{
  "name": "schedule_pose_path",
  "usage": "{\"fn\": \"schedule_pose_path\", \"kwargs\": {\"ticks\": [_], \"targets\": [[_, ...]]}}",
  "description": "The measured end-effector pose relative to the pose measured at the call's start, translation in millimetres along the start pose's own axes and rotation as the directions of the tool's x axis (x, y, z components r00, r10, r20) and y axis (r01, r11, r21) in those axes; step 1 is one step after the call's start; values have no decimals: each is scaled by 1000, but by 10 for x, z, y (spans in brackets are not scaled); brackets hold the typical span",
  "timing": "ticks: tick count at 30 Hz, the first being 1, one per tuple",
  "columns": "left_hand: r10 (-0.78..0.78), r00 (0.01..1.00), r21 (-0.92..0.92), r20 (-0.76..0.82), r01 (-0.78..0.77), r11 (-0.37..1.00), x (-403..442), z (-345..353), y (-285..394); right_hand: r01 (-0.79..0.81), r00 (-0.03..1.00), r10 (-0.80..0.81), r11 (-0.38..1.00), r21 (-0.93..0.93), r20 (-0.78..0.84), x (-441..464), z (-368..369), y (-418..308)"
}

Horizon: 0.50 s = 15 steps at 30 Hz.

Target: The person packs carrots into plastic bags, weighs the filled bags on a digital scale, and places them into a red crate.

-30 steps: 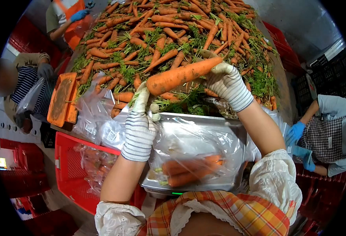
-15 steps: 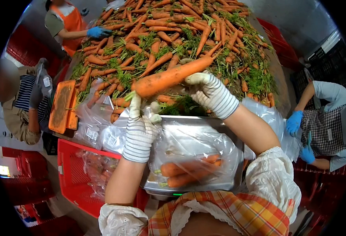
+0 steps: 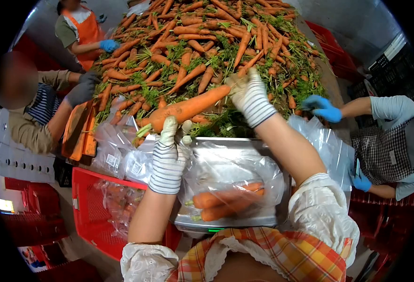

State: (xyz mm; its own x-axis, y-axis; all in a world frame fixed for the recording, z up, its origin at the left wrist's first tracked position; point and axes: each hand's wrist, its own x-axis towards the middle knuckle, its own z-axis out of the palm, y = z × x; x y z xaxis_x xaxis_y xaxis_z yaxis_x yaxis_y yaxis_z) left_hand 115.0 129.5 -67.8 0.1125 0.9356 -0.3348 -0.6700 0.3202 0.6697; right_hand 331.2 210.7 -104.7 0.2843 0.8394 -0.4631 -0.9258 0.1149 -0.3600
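Observation:
A large carrot (image 3: 188, 108) with a short green stub lies slantwise above the weighing scale (image 3: 226, 146). My left hand (image 3: 168, 148), in a white striped knit glove, grips its thick end from below. At the thin end, my right hand (image 3: 249, 96), gloved alike, has its fingers closed around the tip, which they hide. Below my hands, a clear plastic bag (image 3: 263, 171) holding carrots (image 3: 233, 202) rests on the scale's metal pan.
Beyond the scale rises a heap of carrots with green tops (image 3: 183, 51). A red crate (image 3: 91, 202) with bagged carrots stands at lower left, near clear bags (image 3: 117, 157) and an orange tray (image 3: 77, 131). Co-workers in gloves stand left, far left and right.
The carrot has shifted left and slightly down with my left hand. My right hand has moved up toward its tip. The left co-worker's hands and one right co-worker's hand now reach to the heap.

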Motion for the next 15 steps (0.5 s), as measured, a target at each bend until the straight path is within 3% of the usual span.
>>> {"fn": "schedule_pose_path", "kwargs": {"ticks": [1,2,4,6,8,9,11,13,15], "targets": [[13,999,12,39,-14,1000,4,-40,15,-61,991,62,998,13,-121,-167,131,-75],[28,996,20,80,-29,999,9,-55,14,-65,991,65,998,7,-117,-347,221,-51],[-106,994,140,24,102,985,-157,44,36,-226,957,238,970,-86,169,-710,204,169],[-153,987,282,42,135,950,-387,92,202,-242,965,233,968,63,121,-833,291,108],[-133,981,396,140,68,916,-725,135,498,-26,948,42,998,-54,317,-994,392,-273],[-123,974,445,188,27,895,-897,156,647,58,815,78,975,-215,575,-1096,380,-562],[-184,940,322,286,87,943,-1067,-59,785,318,667,-46,920,-229,743,-1702,510,-655],[-182,920,243,347,100,965,-1256,-132,790,566,552,76,697,-440,830,-2060,440,-534],[-174,920,239,351,92,967,-1446,-117,768,858,272,253,374,-353,929,-2260,400,-304]]}}
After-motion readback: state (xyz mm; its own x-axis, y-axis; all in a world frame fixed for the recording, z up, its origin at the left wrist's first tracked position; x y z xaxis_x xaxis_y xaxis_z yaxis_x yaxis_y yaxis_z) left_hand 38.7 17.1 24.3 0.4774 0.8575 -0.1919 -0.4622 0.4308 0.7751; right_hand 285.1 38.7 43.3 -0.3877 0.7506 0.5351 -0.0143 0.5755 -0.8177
